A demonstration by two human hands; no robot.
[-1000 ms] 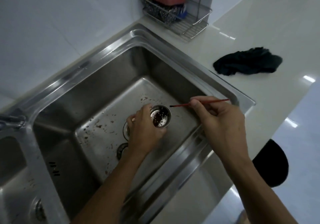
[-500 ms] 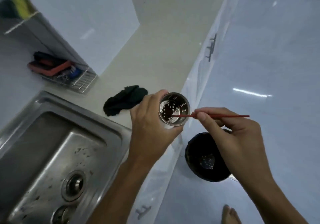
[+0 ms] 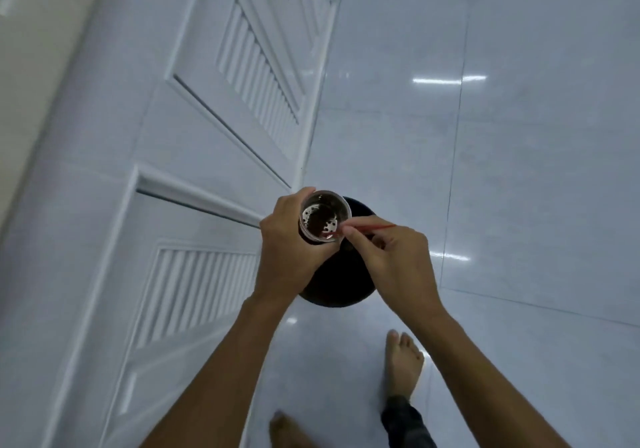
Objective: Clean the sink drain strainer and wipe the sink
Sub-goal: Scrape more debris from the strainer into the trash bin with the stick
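- Gripping the drain strainer (image 3: pixel 323 217), the left hand (image 3: pixel 289 251) wraps round its metal wall from the left, fingers curled tight, open mouth facing up at the camera.
- Dark brown muck coats the inside of the strainer; a few bright perforations show through at the bottom.
- Over on the right, the right hand (image 3: pixel 391 260) pinches a thin red stick (image 3: pixel 370 228) between thumb and fingertips, closed snugly on it.
- That stick runs from the right across the strainer's near-right rim, its tip down inside the cup, in the grime.
- Straight below both hands sits a round black bin (image 3: pixel 341 284) on the floor, and the strainer is held above its far edge.
- White glossy floor tiles (image 3: pixel 519 170) spread out to the right, catching bright streaks of ceiling light.
- On the left, white cabinet doors (image 3: pixel 207 135) with louvred panels run from near to far; the bin stands just beside them.
- Two bare feet are at the near edge: one (image 3: pixel 403 364) planted near the bin, with a dark trouser cuff (image 3: pixel 403 420) behind it, the other (image 3: pixel 289 430) partly cut off.
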